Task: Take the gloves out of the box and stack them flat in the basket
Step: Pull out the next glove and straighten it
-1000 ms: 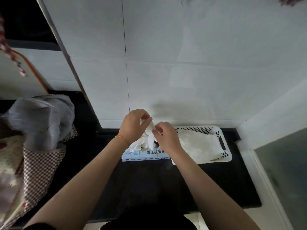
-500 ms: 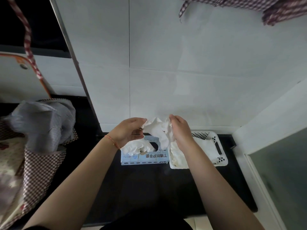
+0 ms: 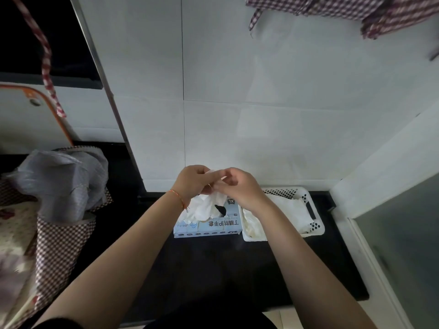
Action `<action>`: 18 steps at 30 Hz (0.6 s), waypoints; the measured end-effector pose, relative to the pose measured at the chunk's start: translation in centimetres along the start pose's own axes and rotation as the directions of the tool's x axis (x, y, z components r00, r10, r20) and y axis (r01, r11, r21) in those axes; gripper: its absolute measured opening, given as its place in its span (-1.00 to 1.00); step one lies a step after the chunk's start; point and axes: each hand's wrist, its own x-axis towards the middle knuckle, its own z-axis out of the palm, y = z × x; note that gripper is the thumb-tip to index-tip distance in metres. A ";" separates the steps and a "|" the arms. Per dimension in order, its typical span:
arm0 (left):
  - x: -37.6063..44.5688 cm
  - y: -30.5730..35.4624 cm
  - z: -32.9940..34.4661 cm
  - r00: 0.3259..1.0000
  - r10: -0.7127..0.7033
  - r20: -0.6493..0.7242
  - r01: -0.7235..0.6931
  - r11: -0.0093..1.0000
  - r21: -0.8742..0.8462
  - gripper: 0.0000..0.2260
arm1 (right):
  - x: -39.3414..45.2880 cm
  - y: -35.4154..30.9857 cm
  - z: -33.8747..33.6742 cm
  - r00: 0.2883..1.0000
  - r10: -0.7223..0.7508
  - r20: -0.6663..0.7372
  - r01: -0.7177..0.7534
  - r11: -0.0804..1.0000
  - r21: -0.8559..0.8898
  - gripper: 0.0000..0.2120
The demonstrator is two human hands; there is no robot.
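A pale blue glove box (image 3: 209, 225) lies on the black counter, its top slot open with white gloves bulging out. Right beside it stands a white perforated basket (image 3: 317, 224) with white gloves (image 3: 288, 210) lying flat inside. Above the box, my left hand (image 3: 193, 180) and my right hand (image 3: 237, 186) meet and both pinch a white glove (image 3: 206, 205), which hangs down between them to the box. Its upper part is hidden by my fingers.
The black counter (image 3: 213, 264) ends at a white tiled wall behind and a white side wall on the right. A checked bag with a grey plastic bag (image 3: 64, 184) fills the left. Checked cloth (image 3: 344, 10) hangs overhead.
My hands have come together above the box; the glove, spread between them half a second ago, now hangs bunched below my fingers. The view has tilted slightly.
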 end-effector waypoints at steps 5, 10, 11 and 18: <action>-0.1 -0.4 -1.0 0.991 -0.028 0.132 0.012 0.993 0.118 -0.60 | -0.6 -0.2 -1.2 0.999 0.036 -0.041 -0.032 0.996 0.079 -0.89; 0.2 -0.2 -1.4 0.990 0.051 0.135 -0.073 0.984 0.160 -0.58 | -0.6 -1.0 -2.7 0.993 0.096 -0.073 -0.082 0.980 0.182 -0.84; 0.1 0.0 -1.4 0.988 0.075 0.134 -0.096 0.981 0.165 -0.52 | -0.5 -1.0 -3.1 0.992 0.106 -0.069 -0.093 0.981 0.169 -0.83; 0.3 0.9 0.2 0.970 0.180 0.163 -0.222 0.928 0.300 -0.88 | -0.9 -1.5 -3.6 0.999 0.014 0.030 -0.010 0.994 -0.109 -0.77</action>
